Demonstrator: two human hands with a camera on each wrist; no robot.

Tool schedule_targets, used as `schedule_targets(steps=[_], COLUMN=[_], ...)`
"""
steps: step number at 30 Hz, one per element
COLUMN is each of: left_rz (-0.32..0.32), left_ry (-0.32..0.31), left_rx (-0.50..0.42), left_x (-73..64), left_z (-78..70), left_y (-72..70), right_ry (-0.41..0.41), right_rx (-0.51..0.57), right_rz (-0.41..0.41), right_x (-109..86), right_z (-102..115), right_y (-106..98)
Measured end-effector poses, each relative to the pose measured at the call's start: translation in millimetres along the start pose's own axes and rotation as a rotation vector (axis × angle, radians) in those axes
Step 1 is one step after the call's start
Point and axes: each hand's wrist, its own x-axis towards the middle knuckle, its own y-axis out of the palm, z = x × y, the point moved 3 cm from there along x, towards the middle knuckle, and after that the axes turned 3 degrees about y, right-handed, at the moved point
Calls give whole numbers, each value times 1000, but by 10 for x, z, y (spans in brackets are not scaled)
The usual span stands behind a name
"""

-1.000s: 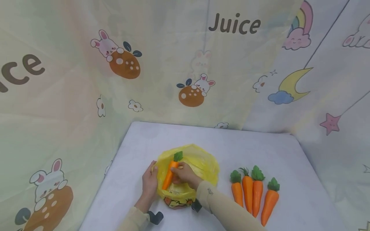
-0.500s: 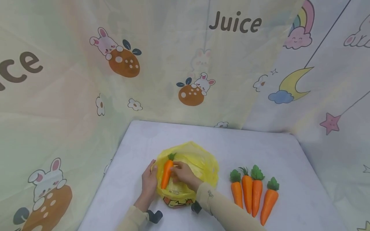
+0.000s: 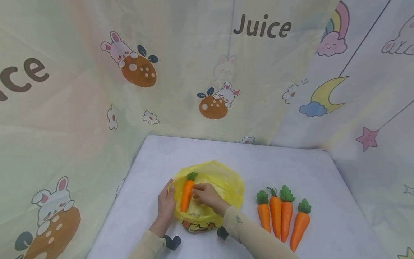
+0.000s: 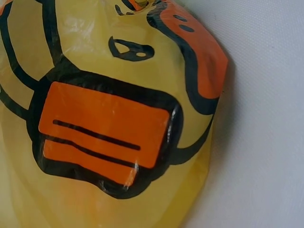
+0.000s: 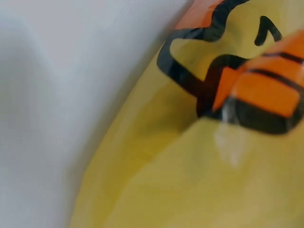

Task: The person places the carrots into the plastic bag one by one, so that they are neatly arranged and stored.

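1. Holding a carrot (image 3: 187, 195) over the yellow bag (image 3: 226, 183), we see the bag as our biggest worry: it lies slack on the bench (image 3: 291, 165), so its mouth can fold flat if our left hand (image 3: 166, 206) loosens its grip on the left edge, and the carrot then lands on top of the plastic instead of inside.
2. Our right hand (image 3: 207, 195) has its grip closed round the carrot's middle, fingers curled on it; the carrot sits at the bag's left side, green top pointing away from us. We judge that a smooth, tapered body can slide out of a light pinch and roll onto the bench.
3. Four more carrots (image 3: 283, 216) lie in a row to the right, near our right sleeve; a careless sweep of the forearm can knock them out of line or toward the bench edge.
4. Both wrist views show only printed plastic pressed close, so we cannot tell from them how far the mouth gapes.
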Motion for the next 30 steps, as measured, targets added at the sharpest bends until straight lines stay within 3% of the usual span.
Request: schedule_targets(steps=[6, 11, 19, 24, 30], left_rz=[2, 0, 7, 4, -7], left_ry=[-8, -10, -24, -33, -49], left_rx=[9, 18, 31, 35, 53], left_x=[1, 18, 39, 29, 8], left_z=[9, 27, 34, 18, 2], left_y=[19, 26, 17, 34, 51], right_ry=[-50, -184, -364, -352, -299], right_rx=[-122, -320, -693, -828, -910], right_rz=[-25, -88, -318, -454, -526], right_x=[-158, -341, -597, -686, -757], right_z=[92, 245, 460, 454, 359], right_y=[-115, -253, -616, -885, -1113])
